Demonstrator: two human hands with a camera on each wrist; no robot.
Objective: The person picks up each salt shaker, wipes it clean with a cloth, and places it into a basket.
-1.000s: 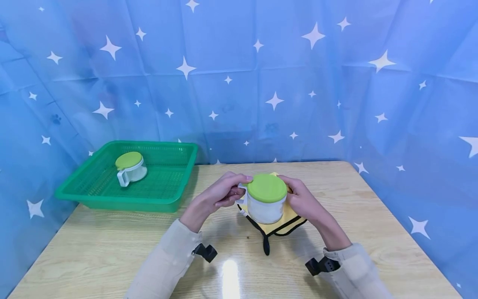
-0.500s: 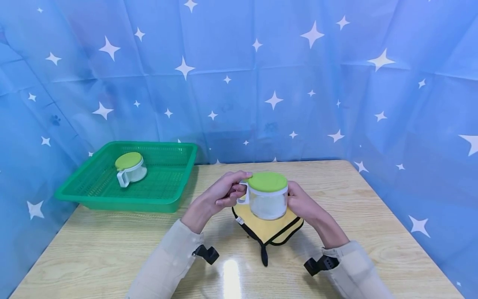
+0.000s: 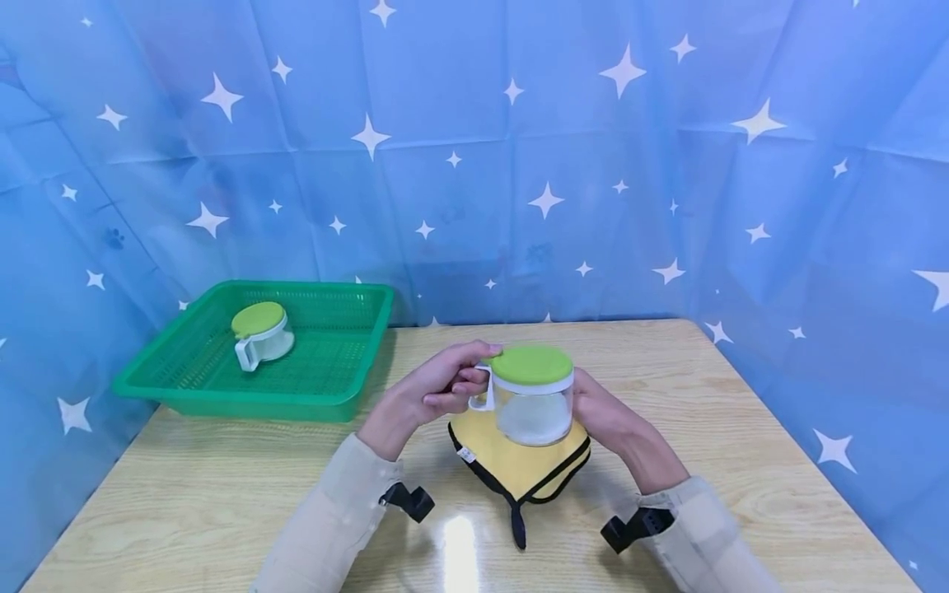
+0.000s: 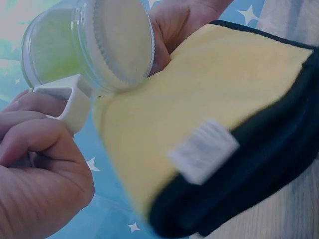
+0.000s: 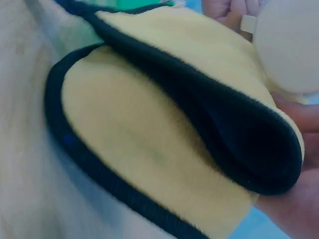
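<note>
A clear jar with a green lid and a white handle is held up over the table. My left hand curls its fingers through the handle, its thumb at the lid's edge. My right hand is at the jar's other side, holding a yellow cloth with black edging. The folded cloth hangs below and in front of the jar, a white tag on it. In the right wrist view, the cloth hides most of the right fingers, and the jar's base shows beyond.
At the left of the wooden table stands a green plastic basket. A similar jar with a green lid lies inside it. A blue curtain with white stars closes off the back and sides.
The cloth has slid down and a little left below the jar, so more of it hangs in front. The jar has tipped slightly, and the left hand keeps its hold on the handle.
</note>
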